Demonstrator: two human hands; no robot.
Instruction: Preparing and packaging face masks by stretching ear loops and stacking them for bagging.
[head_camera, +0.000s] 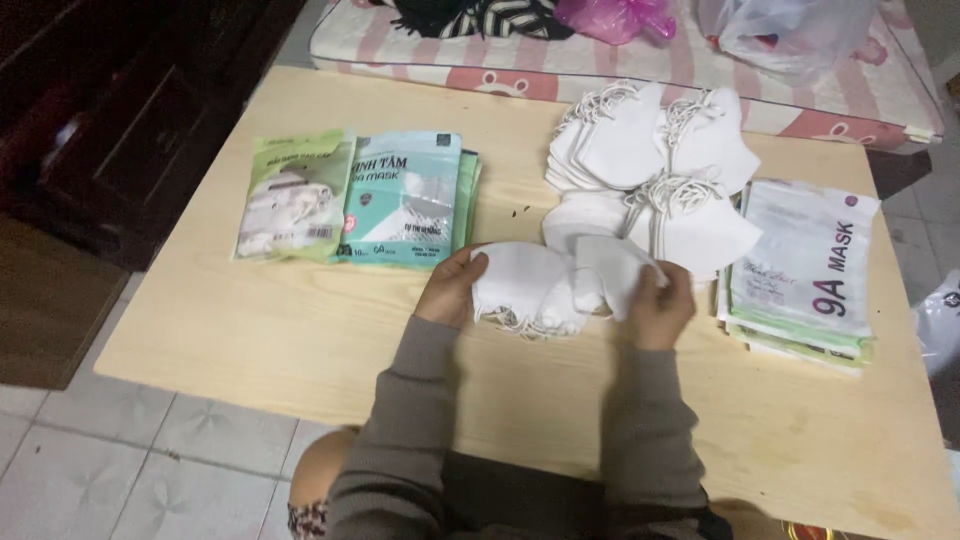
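- Where the pale wooden table (300, 330) meets the person's lap, a small stack of white fabric face masks (535, 285) is held just above the tabletop, near its middle; it is gripped by both hands
- Left hand (450, 290): fingers curled round the stack's left edge; right hand (660, 305): top mask pinched at its right side
- Loose pile of white masks (650, 170) is seen just behind; green printed mask packets (350, 200) lie left; flat white-and-green pouches (805, 270) are stacked right
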